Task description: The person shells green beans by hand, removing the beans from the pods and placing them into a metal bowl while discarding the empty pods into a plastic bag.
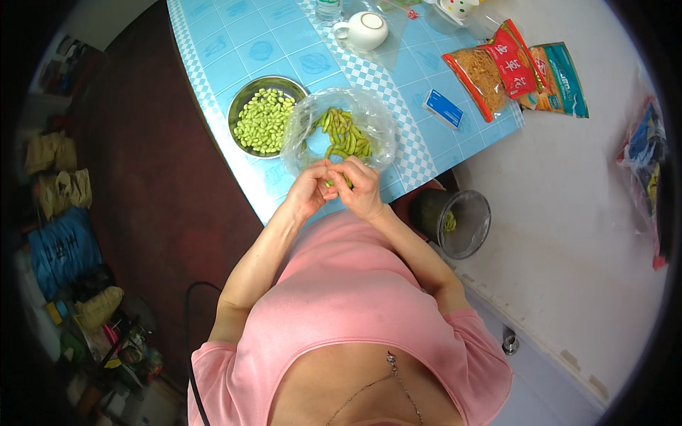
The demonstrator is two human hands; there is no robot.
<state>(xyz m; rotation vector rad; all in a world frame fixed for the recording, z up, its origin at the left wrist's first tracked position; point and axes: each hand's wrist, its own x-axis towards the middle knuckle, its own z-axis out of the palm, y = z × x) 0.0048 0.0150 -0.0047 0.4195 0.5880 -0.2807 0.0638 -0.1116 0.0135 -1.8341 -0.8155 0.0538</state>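
My left hand (310, 187) and my right hand (358, 187) meet at the near rim of a clear plastic bag (382, 118). Between their fingers is a green soybean pod (345, 180), partly covered by the right fingers. A green bean shows at the left fingertips. The bag lies spread wide on the table, with a heap of green pods (343, 133) inside. Touching its left side stands a round steel bowl (233, 109) that holds many shelled green beans (261, 121).
The blue patterned tablecloth (261, 50) bears a white mug (367, 30) turned upside down, a clear bottle (328, 10), a blue-and-white box (443, 108) and food packets (482, 80). A lined waste bin (464, 224) with green pods stands below the table's right edge.
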